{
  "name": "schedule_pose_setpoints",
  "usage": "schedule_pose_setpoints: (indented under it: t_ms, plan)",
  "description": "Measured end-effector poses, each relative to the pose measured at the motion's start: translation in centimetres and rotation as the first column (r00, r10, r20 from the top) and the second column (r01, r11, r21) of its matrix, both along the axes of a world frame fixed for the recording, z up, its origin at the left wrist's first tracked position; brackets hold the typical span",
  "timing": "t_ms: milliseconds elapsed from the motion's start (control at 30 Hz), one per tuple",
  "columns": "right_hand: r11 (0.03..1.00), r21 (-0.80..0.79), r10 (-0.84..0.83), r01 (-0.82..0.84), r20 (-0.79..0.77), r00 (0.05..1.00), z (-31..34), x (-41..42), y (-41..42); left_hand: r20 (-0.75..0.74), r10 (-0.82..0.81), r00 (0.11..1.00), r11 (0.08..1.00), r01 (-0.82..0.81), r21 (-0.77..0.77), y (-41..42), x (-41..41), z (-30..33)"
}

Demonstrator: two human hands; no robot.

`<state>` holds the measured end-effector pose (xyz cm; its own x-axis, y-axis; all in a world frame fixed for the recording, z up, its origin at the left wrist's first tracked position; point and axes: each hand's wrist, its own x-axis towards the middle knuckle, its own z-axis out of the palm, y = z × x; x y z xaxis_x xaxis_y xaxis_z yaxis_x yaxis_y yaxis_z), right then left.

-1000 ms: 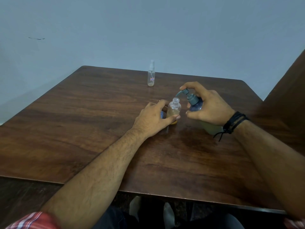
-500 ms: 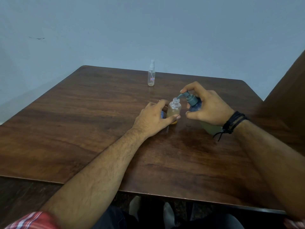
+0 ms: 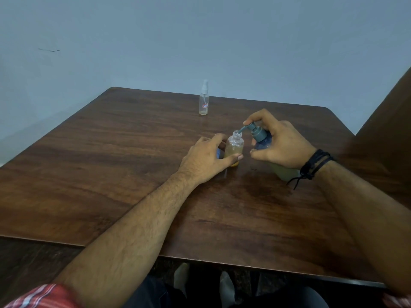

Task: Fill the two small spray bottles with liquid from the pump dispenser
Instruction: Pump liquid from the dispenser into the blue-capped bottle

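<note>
A small clear bottle (image 3: 234, 147) stands uncapped at the table's centre, mostly full of amber liquid. My left hand (image 3: 205, 160) grips its lower body, thumb across the front. The pump dispenser (image 3: 260, 136) leans toward it, its grey-blue nozzle tip over the bottle's open mouth. My right hand (image 3: 281, 144) wraps the dispenser, index finger on the pump head. A second small spray bottle (image 3: 204, 98), clear with a white sprayer, stands capped near the far edge. A blue item (image 3: 219, 154) peeks out behind my left hand.
The brown wooden table (image 3: 111, 163) fills the view, against a pale blue wall. A dark wooden panel (image 3: 391, 112) rises at the right. My knees and feet show below the near edge.
The pump head moved down half a second ago and now stands up again, with the index finger still on it. Both hands and the bottles stay in place.
</note>
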<state>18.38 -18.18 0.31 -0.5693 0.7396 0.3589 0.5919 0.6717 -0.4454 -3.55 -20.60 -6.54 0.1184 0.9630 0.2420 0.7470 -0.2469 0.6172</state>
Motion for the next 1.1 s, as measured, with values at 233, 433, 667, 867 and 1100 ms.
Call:
schedule_pose_setpoints:
  t_ms: [233, 433, 667, 867, 1100]
  plan:
    - [1.0, 0.022, -0.006, 0.006, -0.012, 1.0, -0.07, 0.14, 0.07, 0.009, 0.005, 1.0, 1.0, -0.005, -0.005, -0.02, -0.03, -0.03]
    - [1.0, 0.008, -0.002, 0.002, 0.006, 1.0, -0.03, -0.08, 0.13, -0.003, 0.005, 1.0, 1.0, -0.005, 0.005, 0.0, -0.05, -0.05]
    - [0.999, 0.036, -0.001, 0.002, -0.016, 1.0, -0.15, 0.24, 0.13, 0.004, 0.006, 1.0, 1.0, -0.006, -0.006, 0.04, -0.04, 0.04]
    - [1.0, 0.015, -0.002, 0.002, 0.0, 1.0, -0.21, 0.02, 0.13, 0.027, -0.012, 1.0, 1.0, 0.013, -0.017, -0.09, -0.14, 0.0]
    - [0.999, 0.033, 0.002, -0.002, -0.016, 1.0, -0.13, 0.13, -0.06, 0.027, -0.011, 1.0, 0.999, 0.012, -0.036, -0.1, -0.12, 0.16]
